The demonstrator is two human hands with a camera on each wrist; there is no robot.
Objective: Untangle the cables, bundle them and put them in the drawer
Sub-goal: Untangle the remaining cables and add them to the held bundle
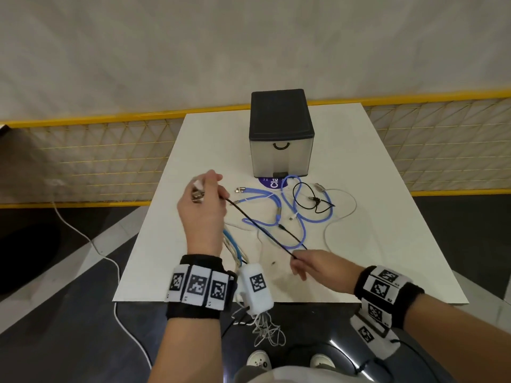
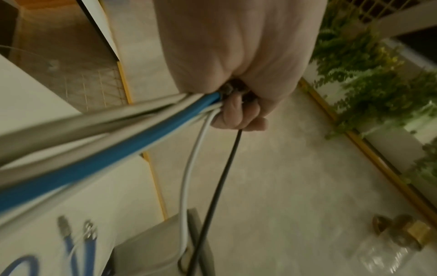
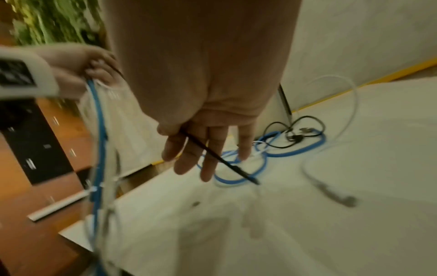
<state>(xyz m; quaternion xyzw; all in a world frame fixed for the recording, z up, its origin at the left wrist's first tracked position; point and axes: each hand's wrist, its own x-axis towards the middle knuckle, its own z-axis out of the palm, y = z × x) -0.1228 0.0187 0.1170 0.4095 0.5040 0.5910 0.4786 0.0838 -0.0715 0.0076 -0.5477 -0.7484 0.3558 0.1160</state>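
Note:
My left hand [image 1: 206, 193] is raised over the table's left side and grips a bundle of blue, grey and white cables [image 2: 118, 149] by their plug ends. A thin black cable [image 1: 260, 226] runs taut from that fist to my right hand [image 1: 298, 262], which pinches it between thumb and forefinger near the front edge; the other fingers [image 3: 208, 149] stay straight. More blue cables [image 1: 276, 205], a looped black one [image 1: 312, 200] and a white one [image 1: 341, 217] lie tangled on the table. The drawer box [image 1: 280, 156], black-topped with a silver front, stands behind them, closed.
The white table [image 1: 387, 244] ends just in front of my wrists. A yellow mesh fence [image 1: 110, 156] runs behind it. A white cord [image 1: 91, 244] trails over the floor on the left. A purple sticker [image 1: 269, 183] lies in front of the box.

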